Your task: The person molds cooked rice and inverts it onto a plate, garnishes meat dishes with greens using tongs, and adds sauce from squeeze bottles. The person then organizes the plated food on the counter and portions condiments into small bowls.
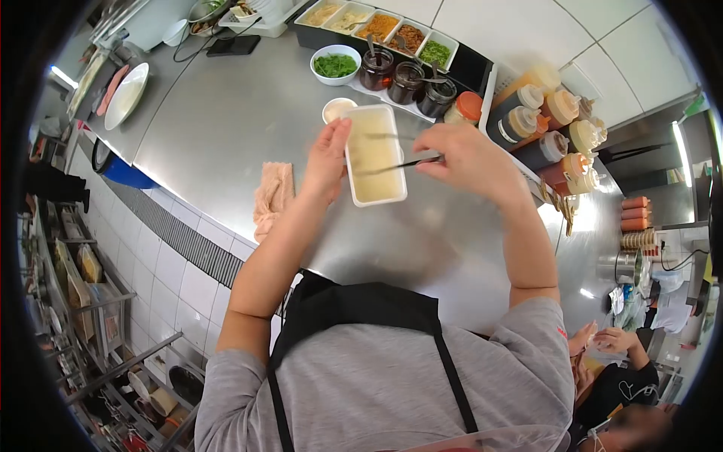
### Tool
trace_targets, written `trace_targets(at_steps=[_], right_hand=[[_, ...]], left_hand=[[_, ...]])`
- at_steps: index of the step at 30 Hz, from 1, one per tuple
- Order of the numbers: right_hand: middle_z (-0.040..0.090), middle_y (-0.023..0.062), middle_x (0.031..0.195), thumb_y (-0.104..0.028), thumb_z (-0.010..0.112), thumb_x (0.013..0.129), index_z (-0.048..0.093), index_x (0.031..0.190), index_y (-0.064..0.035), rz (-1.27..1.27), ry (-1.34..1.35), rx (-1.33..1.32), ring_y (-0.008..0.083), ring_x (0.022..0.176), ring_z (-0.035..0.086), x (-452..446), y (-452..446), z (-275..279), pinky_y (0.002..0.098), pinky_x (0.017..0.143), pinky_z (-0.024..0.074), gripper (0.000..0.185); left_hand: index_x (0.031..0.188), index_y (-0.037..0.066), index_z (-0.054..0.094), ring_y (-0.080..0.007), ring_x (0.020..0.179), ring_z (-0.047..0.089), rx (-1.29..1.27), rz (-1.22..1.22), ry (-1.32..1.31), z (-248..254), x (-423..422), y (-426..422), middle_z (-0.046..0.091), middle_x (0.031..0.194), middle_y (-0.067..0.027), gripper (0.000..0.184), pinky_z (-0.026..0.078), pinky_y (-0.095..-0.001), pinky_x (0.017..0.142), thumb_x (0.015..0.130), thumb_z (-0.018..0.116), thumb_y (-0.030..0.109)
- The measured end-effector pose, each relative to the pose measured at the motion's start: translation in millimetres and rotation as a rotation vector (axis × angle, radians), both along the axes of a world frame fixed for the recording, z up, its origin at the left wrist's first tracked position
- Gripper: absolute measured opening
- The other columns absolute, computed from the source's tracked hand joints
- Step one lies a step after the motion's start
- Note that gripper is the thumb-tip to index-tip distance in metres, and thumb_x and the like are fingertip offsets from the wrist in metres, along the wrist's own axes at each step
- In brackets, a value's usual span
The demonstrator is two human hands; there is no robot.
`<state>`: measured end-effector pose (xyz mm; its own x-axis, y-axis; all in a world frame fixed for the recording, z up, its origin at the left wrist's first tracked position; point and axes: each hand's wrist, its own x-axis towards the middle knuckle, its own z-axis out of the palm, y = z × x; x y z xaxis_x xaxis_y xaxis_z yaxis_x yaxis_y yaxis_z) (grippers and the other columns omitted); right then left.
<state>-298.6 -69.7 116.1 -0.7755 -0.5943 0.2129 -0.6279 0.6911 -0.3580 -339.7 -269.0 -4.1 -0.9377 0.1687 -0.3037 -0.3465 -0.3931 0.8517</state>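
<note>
My left hand (327,162) is closed on the long side of a white rectangular tub (378,197), held tilted above the steel counter. Pale yellow contents fill the tub's inside, too blurred to name. In my right hand (459,158) is a pair of thin dark tongs (399,166), fingers and thumb on separate arms. The two tips are spread and reach over the tub's contents. Just behind the tub stands a small white cup (339,109) with something pale in it. A crumpled pinkish cloth (273,197) lies left of my left hand.
Along the back are a white bowl of chopped greens (336,65), dark sauce jars (407,81) with spoons and a topping rack (376,28). Squeeze bottles (565,105) crowd the right. A phone (233,45) and plate (126,96) lie left. Another person's hands (606,339) show lower right.
</note>
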Motion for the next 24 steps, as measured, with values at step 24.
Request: trace_targets(at_steps=[24], right_hand=[[0.06, 0.0062, 0.068, -0.016, 0.055, 0.081, 0.048, 0.114, -0.004, -0.363, -0.982, -0.293, 0.013, 0.056, 0.06, -70.4, 39.2, -1.7, 0.0253, 0.046, 0.0501, 0.035]], left_hand=[[0.128, 0.007, 0.035, -0.0127, 0.092, 0.054, 0.092, -0.11, 0.019, 33.9, 10.7, 55.9, 0.055, 0.102, -0.0095, 0.052, 0.046, -0.0282, 0.07, 0.088, 0.053, 0.034]])
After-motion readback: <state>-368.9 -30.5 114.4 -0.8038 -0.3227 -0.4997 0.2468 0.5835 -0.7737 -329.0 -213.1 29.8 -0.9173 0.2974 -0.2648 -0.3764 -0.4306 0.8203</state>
